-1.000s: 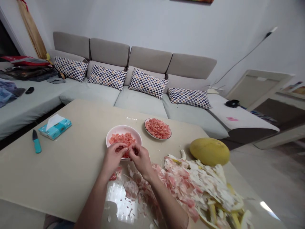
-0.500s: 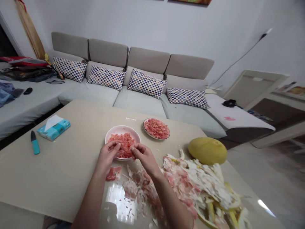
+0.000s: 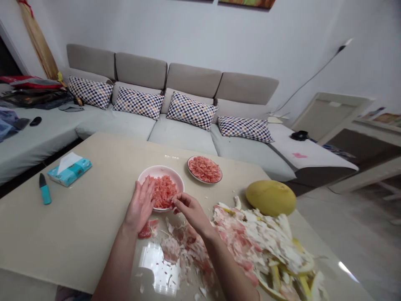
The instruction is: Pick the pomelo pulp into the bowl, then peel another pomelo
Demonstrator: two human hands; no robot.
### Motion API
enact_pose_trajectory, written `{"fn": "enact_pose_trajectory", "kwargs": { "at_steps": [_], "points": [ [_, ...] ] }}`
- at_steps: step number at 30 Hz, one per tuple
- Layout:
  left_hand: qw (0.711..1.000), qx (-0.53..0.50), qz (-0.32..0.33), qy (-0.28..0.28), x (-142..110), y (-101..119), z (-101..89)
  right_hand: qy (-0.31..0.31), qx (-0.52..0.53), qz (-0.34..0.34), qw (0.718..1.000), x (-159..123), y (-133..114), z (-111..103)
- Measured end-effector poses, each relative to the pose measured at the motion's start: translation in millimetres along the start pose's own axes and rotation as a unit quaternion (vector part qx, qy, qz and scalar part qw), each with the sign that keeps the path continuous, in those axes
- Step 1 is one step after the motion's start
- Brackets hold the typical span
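My left hand is open at the left rim of a white bowl, its fingers stretched out together and nothing seen in it. Pink pomelo flesh in small pieces fills the middle of the bowl. Over the bowl's lower right edge, my right hand pinches thumb and fingers together; whatever lies between the tips is too small to make out. A peeled pomelo segment lies on the table just below my left hand. Under my right forearm spreads a heap of peel and membranes.
A dark-rimmed plate of pomelo pieces stands behind the bowl. To the right sits a whole yellow pomelo. At the table's left are a knife with a teal handle and a tissue pack. Beyond the table runs a sofa.
My left hand has opened out of its pinch, fingers straightened, and tilted upright at the bowl's left side. My right hand stays pinched and has shifted slightly down.
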State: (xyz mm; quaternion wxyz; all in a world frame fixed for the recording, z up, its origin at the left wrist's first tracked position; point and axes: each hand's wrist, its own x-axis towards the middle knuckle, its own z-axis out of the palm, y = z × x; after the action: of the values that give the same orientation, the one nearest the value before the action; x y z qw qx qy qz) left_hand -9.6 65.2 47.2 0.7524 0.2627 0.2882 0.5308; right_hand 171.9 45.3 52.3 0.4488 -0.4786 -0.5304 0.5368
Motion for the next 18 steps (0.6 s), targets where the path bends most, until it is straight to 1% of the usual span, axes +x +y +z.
{"fn": "enact_pose_trajectory", "kwargs": {
  "at_steps": [5, 7, 9, 11, 13, 14, 15, 16, 18],
  "points": [
    [0.998, 0.034, 0.053, -0.014, -0.6, -2.1, 1.6, -0.017, 0.060, 0.029, 0.998, -0.9, 4.5, 3.5],
    [0.993, 0.088, 0.081, -0.010, -1.7, -2.5, 3.0, -0.021, 0.084, 0.042, 0.995, -0.9, 6.0, 3.9],
    [0.980, 0.173, 0.096, -0.010, -2.9, -3.5, 4.8, -0.024, 0.098, 0.045, 0.994, 0.3, 6.5, 4.5],
    [0.959, 0.261, 0.111, -0.010, -3.3, -5.7, 6.2, -0.023, 0.099, 0.039, 0.994, 2.3, 6.1, 5.4],
    [0.939, 0.318, 0.132, 0.002, -2.5, -8.1, 6.8, -0.018, 0.086, 0.028, 0.996, 4.3, 5.2, 6.2],
    [0.935, 0.326, 0.138, 0.014, -1.8, -9.1, 6.6, -0.014, 0.075, 0.021, 0.997, 4.9, 4.5, 6.2],
    [0.938, 0.316, 0.138, 0.028, -1.1, -9.5, 6.3, -0.009, 0.063, 0.013, 0.998, 4.9, 3.6, 5.8],
    [0.948, 0.286, 0.131, 0.040, -0.7, -9.4, 6.0, -0.002, 0.050, 0.004, 0.999, 4.3, 2.6, 4.9],
    [0.978, 0.176, 0.103, 0.041, -1.0, -7.3, 5.9, 0.009, 0.028, -0.014, 0.999, 1.2, 0.0, 2.1]
  ]
}}
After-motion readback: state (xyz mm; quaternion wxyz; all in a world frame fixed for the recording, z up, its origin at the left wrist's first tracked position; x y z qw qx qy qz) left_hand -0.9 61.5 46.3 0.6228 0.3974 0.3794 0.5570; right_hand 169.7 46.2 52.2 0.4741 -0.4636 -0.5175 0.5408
